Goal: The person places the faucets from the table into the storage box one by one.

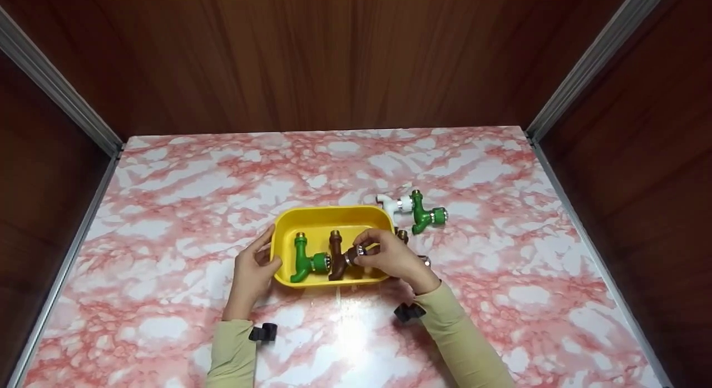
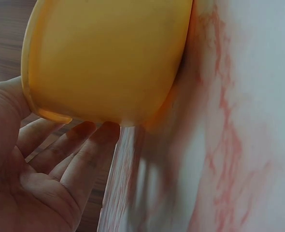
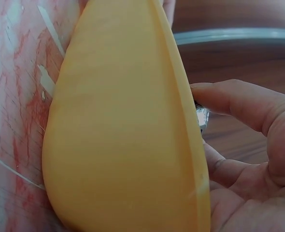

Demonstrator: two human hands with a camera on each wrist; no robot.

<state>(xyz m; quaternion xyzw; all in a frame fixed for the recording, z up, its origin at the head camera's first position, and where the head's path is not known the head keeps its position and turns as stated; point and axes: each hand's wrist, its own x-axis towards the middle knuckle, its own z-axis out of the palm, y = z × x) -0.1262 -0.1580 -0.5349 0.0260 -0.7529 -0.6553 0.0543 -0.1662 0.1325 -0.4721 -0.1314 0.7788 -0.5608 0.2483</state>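
Observation:
A yellow tub point(image 1: 328, 214) stands on the table. My left hand point(image 1: 253, 270) grips its left end, the thumb at the rim and the fingers along the outer wall point(image 2: 108, 63). Inside the tub, a green tap point(image 1: 301, 260) lies on the left with a brown tap point(image 1: 337, 257) beside it. My right hand point(image 1: 392, 257) reaches over the tub's right end and pinches the brown tap by its handle between thumb and fingers. In the right wrist view the tub wall hides most of that tap; only a shiny bit of the handle point(image 3: 202, 117) shows.
Just past the tub's back right corner lie a white tap point(image 1: 396, 203) and another green tap point(image 1: 423, 214). Another brown tap point(image 1: 403, 236) lies right of the tub, largely covered by my right hand. Dark wood panels point(image 1: 328, 60) enclose the marbled table point(image 1: 183, 210).

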